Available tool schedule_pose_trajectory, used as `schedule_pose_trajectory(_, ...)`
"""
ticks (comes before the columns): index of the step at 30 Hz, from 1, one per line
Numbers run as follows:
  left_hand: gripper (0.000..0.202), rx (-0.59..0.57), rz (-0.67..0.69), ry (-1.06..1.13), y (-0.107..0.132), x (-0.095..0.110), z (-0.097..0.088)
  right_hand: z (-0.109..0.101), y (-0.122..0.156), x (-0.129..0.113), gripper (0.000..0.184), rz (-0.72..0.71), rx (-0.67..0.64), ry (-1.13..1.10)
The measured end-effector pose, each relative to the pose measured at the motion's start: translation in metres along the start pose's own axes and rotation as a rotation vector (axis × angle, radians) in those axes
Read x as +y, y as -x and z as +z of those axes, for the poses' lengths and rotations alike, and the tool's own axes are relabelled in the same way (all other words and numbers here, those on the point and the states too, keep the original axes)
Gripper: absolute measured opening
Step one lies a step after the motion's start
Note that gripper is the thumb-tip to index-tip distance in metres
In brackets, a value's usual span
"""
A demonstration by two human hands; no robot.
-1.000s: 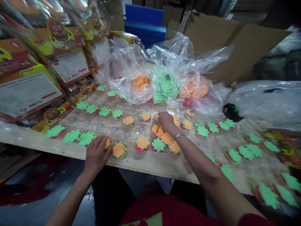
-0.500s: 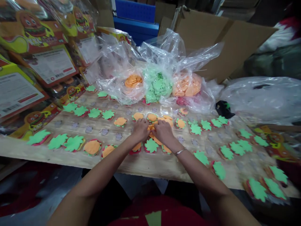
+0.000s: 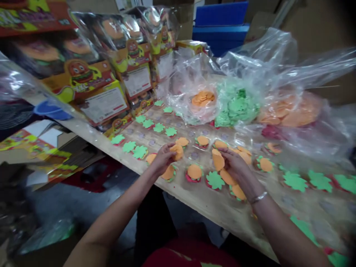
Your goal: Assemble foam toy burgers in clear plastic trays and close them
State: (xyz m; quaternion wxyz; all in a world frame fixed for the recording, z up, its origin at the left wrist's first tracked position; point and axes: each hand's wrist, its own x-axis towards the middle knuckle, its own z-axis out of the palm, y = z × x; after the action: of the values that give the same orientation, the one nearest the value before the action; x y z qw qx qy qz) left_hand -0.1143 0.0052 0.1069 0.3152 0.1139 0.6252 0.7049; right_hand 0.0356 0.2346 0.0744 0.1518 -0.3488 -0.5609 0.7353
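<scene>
My left hand (image 3: pixel 164 158) is closed around a few orange round gummy pieces (image 3: pixel 177 152), above the clear plastic trays on the table. A flat orange disc (image 3: pixel 218 160) stands on edge in the fingers of my right hand (image 3: pixel 233 163). Beneath and beside that hand lie more loose orange discs (image 3: pixel 228 177). Between my hands, a green leaf-shaped piece (image 3: pixel 215 180) tops one stack, and an orange disc caps the burger-like stack (image 3: pixel 194 172) to its left. Several more stacks with green tops (image 3: pixel 139 151) fill tray wells on the left.
Open plastic bags hold orange discs (image 3: pixel 204 98), green pieces (image 3: pixel 237 107) and paler orange pieces (image 3: pixel 289 109) at the back. Printed burger boxes (image 3: pixel 103 100) are piled at the left, with a blue bowl (image 3: pixel 52 110) nearby. The table edge (image 3: pixel 194 202) runs in front of me.
My view has swung left. My hands, close together before, are now apart, each with orange pieces in its fingers.
</scene>
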Motion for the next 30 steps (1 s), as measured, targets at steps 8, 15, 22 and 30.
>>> schedule_pose_trajectory(8,0.031,0.297,-0.114,0.229,0.07,0.015,-0.094,0.045,-0.015,0.014,0.01,-0.318,-0.077,0.549)
schedule_pose_trajectory(15,0.038,0.359,0.021,0.0,0.066,0.009,-0.112,0.056,0.008,-0.001,0.028,-0.625,-0.078,1.178)
schedule_pose_trajectory(22,0.041,0.262,0.081,-0.359,0.026,0.027,-0.145,0.072,0.0,0.009,0.015,-0.626,-0.184,1.336)
schedule_pose_trajectory(30,0.033,0.194,0.1,-0.558,-0.006,0.011,-0.151,0.06,-0.001,-0.002,0.029,-0.569,-0.017,0.858)
